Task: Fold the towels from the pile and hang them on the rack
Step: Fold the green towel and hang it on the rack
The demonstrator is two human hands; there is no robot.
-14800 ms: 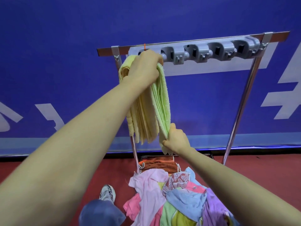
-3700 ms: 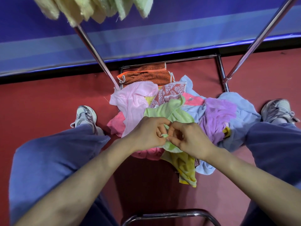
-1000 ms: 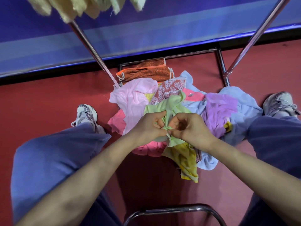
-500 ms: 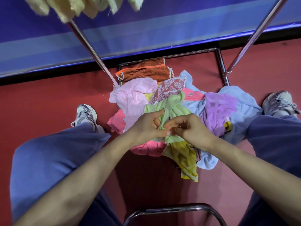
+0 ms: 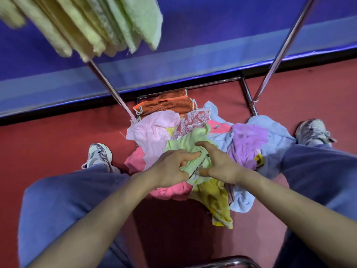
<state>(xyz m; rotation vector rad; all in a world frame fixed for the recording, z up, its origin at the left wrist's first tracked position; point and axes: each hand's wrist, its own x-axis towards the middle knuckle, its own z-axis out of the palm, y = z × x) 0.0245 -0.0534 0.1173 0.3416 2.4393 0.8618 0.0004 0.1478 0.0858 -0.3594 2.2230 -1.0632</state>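
Overhead on the rack: folded yellow and green hung towels (image 5: 100, 26) drape at the left end, above the left post (image 5: 108, 82).
Pile (image 5: 154, 132): a loose heap of pink, lilac, blue, yellow and orange cloths on the red floor (image 5: 58, 136), lying between the rack's two posts and between the person's shoes.
Green towel (image 5: 187, 142): crumpled on top of the pile, near its middle, with both hands in it.
Left hand (image 5: 172, 167): fingers curled, thumb and forefinger pinching a fold of the green towel's near edge.
Right hand (image 5: 218, 163): forefinger stretched over the cloth, thumb below, a bunch of the green towel gripped in the span between them.
Step in hand: most likely searching out an edge or corner so the towel can be lifted and opened for folding.
Doing it well: run the pinches apart along one hem until each hand reaches a corner, then lift straight up so the towel hangs flat and drops clear of the heap.
Risk: the pink and yellow cloths touch the green one and may be dragged up with it; a light shake should free them.
Left to do: much of the pile is not yet folded.
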